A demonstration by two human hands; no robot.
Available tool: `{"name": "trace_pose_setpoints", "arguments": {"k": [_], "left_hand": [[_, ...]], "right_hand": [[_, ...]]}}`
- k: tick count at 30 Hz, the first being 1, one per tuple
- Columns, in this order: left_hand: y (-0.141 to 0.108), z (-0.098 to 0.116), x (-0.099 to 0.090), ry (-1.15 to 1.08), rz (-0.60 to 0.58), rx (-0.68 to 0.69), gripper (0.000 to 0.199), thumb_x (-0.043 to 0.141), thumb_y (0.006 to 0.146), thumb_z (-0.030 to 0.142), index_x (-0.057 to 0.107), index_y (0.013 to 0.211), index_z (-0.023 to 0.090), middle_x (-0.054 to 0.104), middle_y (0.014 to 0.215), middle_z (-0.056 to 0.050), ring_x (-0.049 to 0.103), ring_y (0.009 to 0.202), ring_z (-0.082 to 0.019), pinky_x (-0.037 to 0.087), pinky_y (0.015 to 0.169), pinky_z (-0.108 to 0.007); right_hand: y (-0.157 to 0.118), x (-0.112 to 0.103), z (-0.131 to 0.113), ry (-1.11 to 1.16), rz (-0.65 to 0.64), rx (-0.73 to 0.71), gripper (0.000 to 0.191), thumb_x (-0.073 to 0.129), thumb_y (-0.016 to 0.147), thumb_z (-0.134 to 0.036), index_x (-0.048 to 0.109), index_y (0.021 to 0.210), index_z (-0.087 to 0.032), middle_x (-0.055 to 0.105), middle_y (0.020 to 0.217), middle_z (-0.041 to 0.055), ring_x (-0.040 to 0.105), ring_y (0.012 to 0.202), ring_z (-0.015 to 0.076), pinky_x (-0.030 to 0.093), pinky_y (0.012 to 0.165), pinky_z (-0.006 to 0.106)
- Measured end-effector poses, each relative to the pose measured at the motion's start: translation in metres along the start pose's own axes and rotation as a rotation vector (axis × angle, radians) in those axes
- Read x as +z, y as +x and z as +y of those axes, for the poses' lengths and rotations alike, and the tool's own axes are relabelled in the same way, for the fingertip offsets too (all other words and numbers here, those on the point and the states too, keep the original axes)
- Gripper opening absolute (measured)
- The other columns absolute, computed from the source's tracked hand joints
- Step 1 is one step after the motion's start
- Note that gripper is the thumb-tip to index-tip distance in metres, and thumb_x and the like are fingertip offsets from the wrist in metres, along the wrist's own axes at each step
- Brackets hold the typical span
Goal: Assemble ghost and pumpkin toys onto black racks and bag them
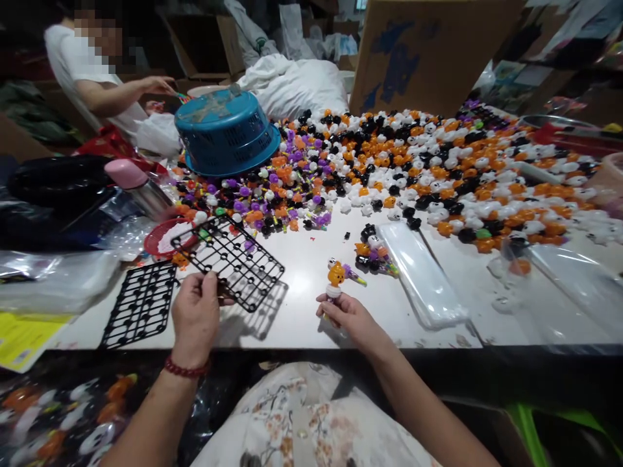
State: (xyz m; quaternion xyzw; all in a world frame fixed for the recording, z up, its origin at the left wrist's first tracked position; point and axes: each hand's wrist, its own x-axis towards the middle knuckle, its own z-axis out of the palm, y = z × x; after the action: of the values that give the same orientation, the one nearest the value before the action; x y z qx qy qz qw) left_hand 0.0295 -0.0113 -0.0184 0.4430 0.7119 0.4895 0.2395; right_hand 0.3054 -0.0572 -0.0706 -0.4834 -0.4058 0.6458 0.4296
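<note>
1. Grip of the left hand (197,314) is narrow; from my remote post I see it pinching the near edge of a black plastic grid (235,263), tilted above the white table (296,311).
2. My right hand (350,316) holds an orange pumpkin-shaped toy piece (335,274) with a white part below, near the table's front edge.
3. As I judge, this piece is in work, the held grid appears unfilled, and very many pieces remain loose.
4. The pumpkin looks glossy, dark-faced, almost upright.
5. Farther, I see a mixed orange, white and black heap (438,172) and an overturned blue plastic basket (221,130).
</note>
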Motion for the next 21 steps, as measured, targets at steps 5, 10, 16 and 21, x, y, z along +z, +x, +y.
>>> {"name": "trace_pose_setpoints", "arguments": {"k": [5, 10, 16, 21], "left_hand": [[-0.046, -0.030, 0.014, -0.449, -0.293, -0.505, 0.037, 0.070, 0.074, 0.045, 0.046, 0.070, 0.019, 0.054, 0.053, 0.004, 0.056, 0.048, -0.011, 0.050, 0.053, -0.025], [-0.082, -0.043, 0.004, -0.223, -0.561, -0.488, 0.036, 0.068, 0.080, 0.048, 0.059, 0.074, 0.014, 0.067, 0.072, -0.007, 0.064, 0.060, -0.014, 0.057, 0.064, -0.031], [-0.073, -0.061, -0.017, 0.417, -0.476, 0.627, 0.029, 0.051, 0.095, 0.029, 0.063, 0.119, 0.019, 0.065, 0.125, -0.012, 0.058, 0.122, -0.026, 0.049, 0.105, -0.047], [-0.076, -0.089, 0.002, 0.598, -0.519, 0.888, 0.043, 0.044, 0.097, 0.021, 0.047, 0.139, 0.010, 0.051, 0.144, -0.018, 0.043, 0.139, -0.026, 0.042, 0.113, -0.048]], "right_hand": [[0.005, 0.006, 0.004, -0.074, 0.067, 0.011, 0.040, 0.075, 0.073, -0.055, 0.064, 0.084, -0.018, 0.065, 0.077, 0.0032, 0.052, 0.066, 0.0145, 0.041, 0.062, 0.030], [0.010, 0.015, -0.001, -0.178, 0.086, 0.011, 0.042, 0.076, 0.070, -0.056, 0.068, 0.086, -0.017, 0.064, 0.077, 0.0047, 0.054, 0.071, 0.0182, 0.042, 0.068, 0.034], [0.032, 0.038, -0.004, -0.242, 0.029, -0.085, 0.036, 0.074, 0.072, -0.049, 0.064, 0.087, -0.018, 0.065, 0.080, 0.0032, 0.056, 0.075, 0.0192, 0.045, 0.072, 0.033], [0.061, 0.083, 0.002, -0.280, -0.123, -0.153, 0.029, 0.072, 0.074, -0.042, 0.062, 0.088, -0.019, 0.067, 0.084, 0.0035, 0.059, 0.079, 0.0198, 0.047, 0.077, 0.034]]}}
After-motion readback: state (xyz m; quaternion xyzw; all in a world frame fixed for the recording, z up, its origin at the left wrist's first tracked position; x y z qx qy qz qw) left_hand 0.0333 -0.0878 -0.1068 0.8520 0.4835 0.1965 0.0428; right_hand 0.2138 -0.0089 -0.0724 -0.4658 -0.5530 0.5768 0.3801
